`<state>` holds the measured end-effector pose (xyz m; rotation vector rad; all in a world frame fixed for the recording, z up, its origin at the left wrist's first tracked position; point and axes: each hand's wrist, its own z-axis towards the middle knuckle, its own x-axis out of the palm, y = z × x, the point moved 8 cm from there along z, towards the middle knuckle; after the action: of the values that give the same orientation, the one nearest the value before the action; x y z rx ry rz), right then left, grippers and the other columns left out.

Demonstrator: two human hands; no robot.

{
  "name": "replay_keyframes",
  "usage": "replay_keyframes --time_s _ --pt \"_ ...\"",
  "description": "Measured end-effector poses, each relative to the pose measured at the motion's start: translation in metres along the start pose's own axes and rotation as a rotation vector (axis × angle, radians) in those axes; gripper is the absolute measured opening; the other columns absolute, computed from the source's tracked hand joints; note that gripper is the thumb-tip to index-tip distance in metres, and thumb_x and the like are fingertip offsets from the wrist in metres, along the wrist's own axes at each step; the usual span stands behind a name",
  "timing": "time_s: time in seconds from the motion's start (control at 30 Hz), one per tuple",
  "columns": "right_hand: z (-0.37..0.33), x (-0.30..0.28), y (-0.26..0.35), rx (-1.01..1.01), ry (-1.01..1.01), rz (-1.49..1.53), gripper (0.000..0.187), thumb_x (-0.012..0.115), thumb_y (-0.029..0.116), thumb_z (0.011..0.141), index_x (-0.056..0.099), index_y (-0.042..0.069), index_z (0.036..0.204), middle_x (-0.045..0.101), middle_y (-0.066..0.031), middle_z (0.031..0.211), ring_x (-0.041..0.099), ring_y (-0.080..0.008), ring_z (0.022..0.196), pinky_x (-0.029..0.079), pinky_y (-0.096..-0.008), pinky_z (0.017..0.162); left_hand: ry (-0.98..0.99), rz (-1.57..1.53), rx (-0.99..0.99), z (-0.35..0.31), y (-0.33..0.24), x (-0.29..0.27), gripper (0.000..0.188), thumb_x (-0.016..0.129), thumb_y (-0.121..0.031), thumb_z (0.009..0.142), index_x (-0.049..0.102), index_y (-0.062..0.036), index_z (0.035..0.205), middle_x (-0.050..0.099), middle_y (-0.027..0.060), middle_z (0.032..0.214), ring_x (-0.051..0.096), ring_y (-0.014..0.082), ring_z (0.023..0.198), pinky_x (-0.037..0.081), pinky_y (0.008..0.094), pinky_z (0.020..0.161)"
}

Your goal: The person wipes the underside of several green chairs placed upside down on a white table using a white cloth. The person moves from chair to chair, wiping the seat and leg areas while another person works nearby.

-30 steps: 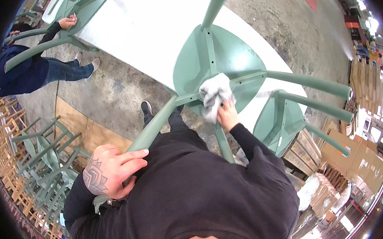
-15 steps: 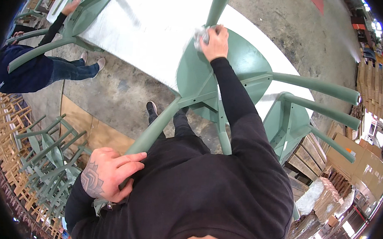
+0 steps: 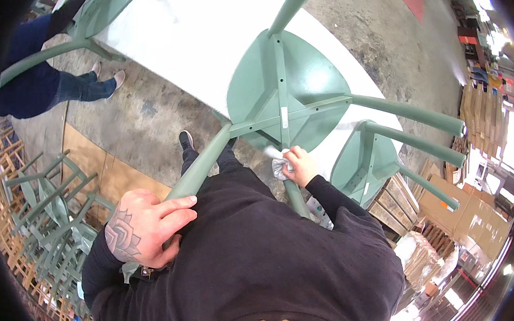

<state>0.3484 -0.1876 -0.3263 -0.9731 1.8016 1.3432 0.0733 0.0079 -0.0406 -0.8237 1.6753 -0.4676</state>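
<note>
A green chair [image 3: 253, 81] lies upside down at the white table, its seat underside, crossed braces and legs facing me. My left hand [image 3: 147, 227], tattooed on the back, is closed around the end of the chair's left leg [image 3: 201, 166], fingers lying across it. In my right hand [image 3: 301, 166] is a crumpled white cloth [image 3: 280, 165], pressed against the near leg [image 3: 296, 198] just below the seat braces. The palm side of my left hand is hidden.
Right of this chair is another upturned green chair [image 3: 363, 161]. The white table [image 3: 176, 32] stretches to the far left, where a person in dark clothes [image 3: 32, 76] handles a further green chair [image 3: 110, 10]. Stacked green chairs [image 3: 60, 207] stand at lower left, cardboard boxes [image 3: 471, 215] at right.
My right hand has moved the cloth from the base of the far leg back toward me, onto the near leg. My left hand stays on its leg. The other person's arm has shifted up.
</note>
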Motion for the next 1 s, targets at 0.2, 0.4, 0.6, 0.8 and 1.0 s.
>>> replay_keyframes --time_s 0.2,0.4,0.6,0.8,1.0 --pt "0.034 -0.125 -0.145 0.445 -0.795 -0.072 0.035 0.066 0.024 0.089 0.065 0.006 0.119 0.063 -0.0173 0.125 0.055 -0.0384 0.125 0.045 -0.0468 0.105 -0.057 0.010 0.073 -0.002 -0.003 -0.009 0.045 0.075 -0.013 0.059 0.071 -0.0094 0.103 0.073 0.0071 0.123 0.065 0.0261 0.061 0.049 0.0383 0.060" --pt "0.082 -0.059 -0.060 0.401 -0.731 -0.154 0.053 0.076 0.045 0.084 0.065 0.007 0.120 0.060 -0.0152 0.128 0.052 -0.0357 0.119 0.040 -0.0465 0.102 -0.015 0.021 -0.007 0.008 -0.007 -0.007 0.043 0.073 -0.009 0.058 0.071 -0.0090 0.101 0.074 0.0073 0.123 0.066 0.0265 0.063 0.050 0.0376 0.060" --pt "0.064 -0.012 0.046 -0.164 -0.381 -0.032 0.040 0.079 0.030 0.077 0.066 0.013 0.111 0.063 -0.0102 0.110 0.057 -0.0343 0.102 0.048 -0.0461 0.089 -0.052 0.015 -0.021 0.007 -0.007 -0.009 0.045 0.072 -0.008 0.057 0.070 -0.0089 0.102 0.075 0.0067 0.120 0.068 0.0265 0.066 0.051 0.0360 0.062" --pt "0.045 -0.088 -0.087 0.245 -0.830 -0.198 0.035 0.075 0.033 0.084 0.068 0.007 0.107 0.066 -0.0129 0.103 0.061 -0.0366 0.095 0.049 -0.0471 0.084 -0.035 0.016 -0.015 0.003 -0.007 -0.010 0.045 0.071 -0.009 0.056 0.070 -0.0095 0.101 0.075 0.0061 0.121 0.068 0.0259 0.066 0.051 0.0363 0.062" --pt "0.083 -0.037 -0.004 0.239 -0.678 -0.104 0.032 0.068 0.034 0.090 0.069 0.005 0.103 0.067 -0.0151 0.100 0.061 -0.0361 0.093 0.048 -0.0481 0.087 0.020 0.031 -0.002 0.007 -0.008 -0.004 0.048 0.070 -0.007 0.054 0.069 -0.0078 0.102 0.075 0.0082 0.121 0.066 0.0277 0.066 0.049 0.0384 0.064"
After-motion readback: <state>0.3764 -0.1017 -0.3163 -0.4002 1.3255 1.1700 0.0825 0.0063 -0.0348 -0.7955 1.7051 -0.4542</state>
